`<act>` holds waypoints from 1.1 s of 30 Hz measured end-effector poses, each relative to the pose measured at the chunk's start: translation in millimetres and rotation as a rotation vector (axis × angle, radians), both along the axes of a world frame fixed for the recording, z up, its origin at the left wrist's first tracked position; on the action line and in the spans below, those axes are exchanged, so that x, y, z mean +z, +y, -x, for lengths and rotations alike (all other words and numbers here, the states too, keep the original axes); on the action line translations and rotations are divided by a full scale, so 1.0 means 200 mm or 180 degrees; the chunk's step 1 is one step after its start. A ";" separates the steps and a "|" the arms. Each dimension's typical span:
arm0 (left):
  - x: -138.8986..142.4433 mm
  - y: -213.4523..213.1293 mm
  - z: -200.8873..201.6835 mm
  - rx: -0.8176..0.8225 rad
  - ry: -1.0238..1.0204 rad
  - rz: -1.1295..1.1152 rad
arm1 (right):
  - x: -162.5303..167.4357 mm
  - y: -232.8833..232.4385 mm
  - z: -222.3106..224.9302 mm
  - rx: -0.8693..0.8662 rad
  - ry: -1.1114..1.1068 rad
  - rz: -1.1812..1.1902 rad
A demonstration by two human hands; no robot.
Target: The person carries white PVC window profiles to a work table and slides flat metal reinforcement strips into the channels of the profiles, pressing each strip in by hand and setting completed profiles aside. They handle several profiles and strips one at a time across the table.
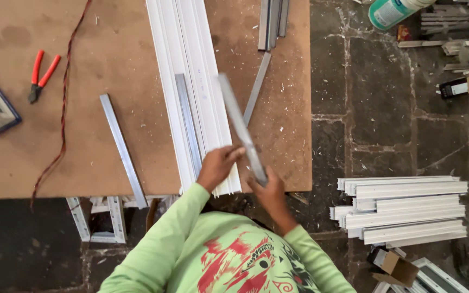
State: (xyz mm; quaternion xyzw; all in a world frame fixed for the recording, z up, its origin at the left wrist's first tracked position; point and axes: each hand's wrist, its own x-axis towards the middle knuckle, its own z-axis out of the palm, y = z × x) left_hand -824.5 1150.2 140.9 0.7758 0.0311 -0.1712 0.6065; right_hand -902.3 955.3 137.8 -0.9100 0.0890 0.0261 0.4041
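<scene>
Left hand (219, 164): fingers resting on the near end of the white profile stack (191, 92), not gripping.
Metal strip (241, 127): frame centre, long axis running up-left from the right hand.
Right hand (267, 190): clamped on the strip's lower end.

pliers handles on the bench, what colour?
Red-orange handles on the pliers, dark jaws; head view, left side of the brown board.

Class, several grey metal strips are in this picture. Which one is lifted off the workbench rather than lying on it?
The blurred grey strip gripped by the right hand, slanting up above the white profiles. The other strips lie flat on the workbench.
</scene>
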 end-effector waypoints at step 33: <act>-0.23 0.68 -1.67 0.0775 0.0502 0.0707 | -0.30 -0.10 0.37 -0.2310 0.0991 -0.2569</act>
